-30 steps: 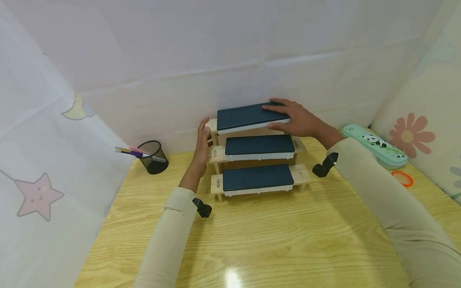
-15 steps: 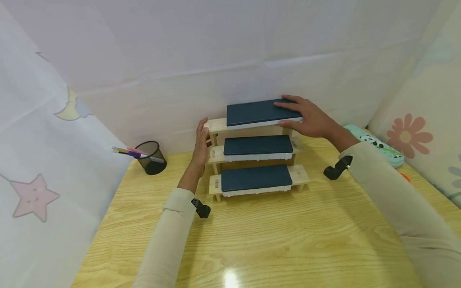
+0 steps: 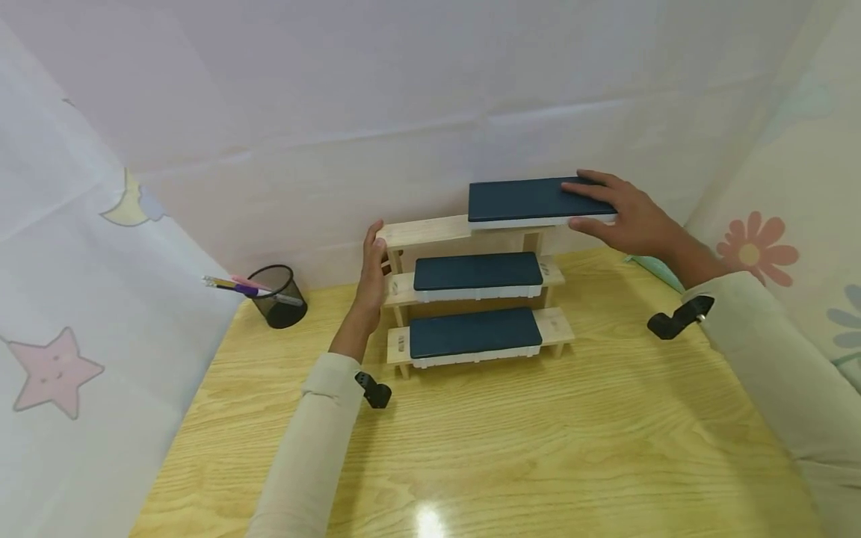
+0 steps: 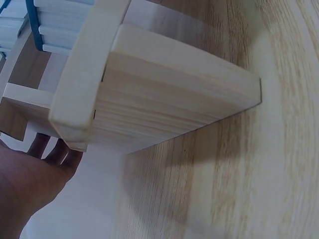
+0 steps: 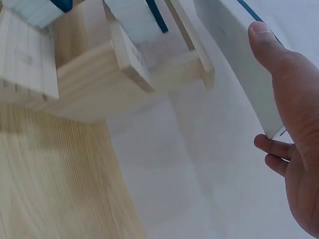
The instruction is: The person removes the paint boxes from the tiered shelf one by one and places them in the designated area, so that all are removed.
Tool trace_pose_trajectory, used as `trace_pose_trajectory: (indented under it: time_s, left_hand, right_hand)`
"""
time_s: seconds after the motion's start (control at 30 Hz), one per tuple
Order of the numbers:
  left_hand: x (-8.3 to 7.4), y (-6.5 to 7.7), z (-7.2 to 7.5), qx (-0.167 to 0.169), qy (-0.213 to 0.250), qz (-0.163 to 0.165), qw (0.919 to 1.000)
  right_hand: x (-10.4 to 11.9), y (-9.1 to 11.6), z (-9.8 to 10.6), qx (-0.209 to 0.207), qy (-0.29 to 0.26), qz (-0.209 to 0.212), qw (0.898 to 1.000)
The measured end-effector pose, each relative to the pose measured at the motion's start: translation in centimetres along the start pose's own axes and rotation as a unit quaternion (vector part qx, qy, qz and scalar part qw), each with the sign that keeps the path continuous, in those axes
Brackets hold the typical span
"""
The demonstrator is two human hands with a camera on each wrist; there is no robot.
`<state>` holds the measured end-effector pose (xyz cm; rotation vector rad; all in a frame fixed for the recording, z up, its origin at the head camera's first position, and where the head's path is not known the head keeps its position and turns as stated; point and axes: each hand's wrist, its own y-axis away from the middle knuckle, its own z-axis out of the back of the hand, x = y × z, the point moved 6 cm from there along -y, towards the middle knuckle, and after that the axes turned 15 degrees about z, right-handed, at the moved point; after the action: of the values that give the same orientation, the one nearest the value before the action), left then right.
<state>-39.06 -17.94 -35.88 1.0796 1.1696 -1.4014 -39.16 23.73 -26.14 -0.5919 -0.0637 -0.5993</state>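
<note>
A three-tier wooden stand (image 3: 430,232) stands against the back wall, with long flat boxes on its tiers. Each box is white with a dark blue lid. My right hand (image 3: 628,213) grips the right end of the top box (image 3: 525,200), thumb along the front side and fingers over the lid. This box juts past the right end of the top tier; in the right wrist view its white underside (image 5: 239,59) shows. My left hand (image 3: 372,276) holds the stand's left side near the upper tiers, fingertips partly hidden behind the wood. The middle box (image 3: 477,271) and bottom box (image 3: 474,332) sit on their tiers.
A black mesh pen cup (image 3: 281,299) with several pencils and pens leans at the table's back left. Partly behind the right arm lies a mint green case (image 3: 658,270). White printed cloth walls (image 3: 336,187) close off the back and both sides of the wooden table (image 3: 511,448).
My right hand has slid the top box to the right, baring the left part of the top tier. The left hand stays on the stand. The right arm now covers more of the green case.
</note>
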Motion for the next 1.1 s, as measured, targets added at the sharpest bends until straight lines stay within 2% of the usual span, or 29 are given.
trace_pose_trajectory:
  time_s: [0.33,0.63,0.73,1.0,1.1]
  left_hand:
    - [0.3,-0.4,-0.1,0.001,0.000,-0.005,1.0000]
    - [-2.0,1.5,-0.4,0.018,0.001,0.005,0.9998]
    - [-2.1,1.7,-0.5,0.016,0.000,0.002,0.9999]
    - [0.3,-0.4,0.0,-0.001,-0.004,-0.008,1.0000]
    - [0.5,-0.5,0.1,-0.009,-0.006,-0.009,0.9999]
  right_hand:
    - [-1.0,4.5,2.3,-0.016,-0.002,-0.036,0.999]
    - [-2.3,8.5,3.6,-0.015,0.018,-0.073,0.997]
    - [-2.6,9.6,4.1,-0.020,0.012,-0.082,0.996]
    - [-3.6,12.0,4.4,-0.023,0.011,-0.091,0.995]
    - [-4.2,12.8,4.0,-0.024,0.016,-0.101,0.994]
